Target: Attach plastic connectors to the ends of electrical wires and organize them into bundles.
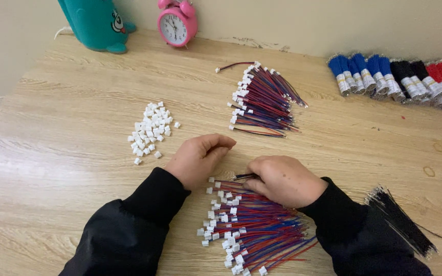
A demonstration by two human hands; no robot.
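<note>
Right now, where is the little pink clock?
In the head view, the pink alarm clock stands at the far edge of the wooden table, against the wall, just right of the teal container and well beyond both hands.

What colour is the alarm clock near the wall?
Pink, with a white dial; the alarm clock shows in the head view.
</note>
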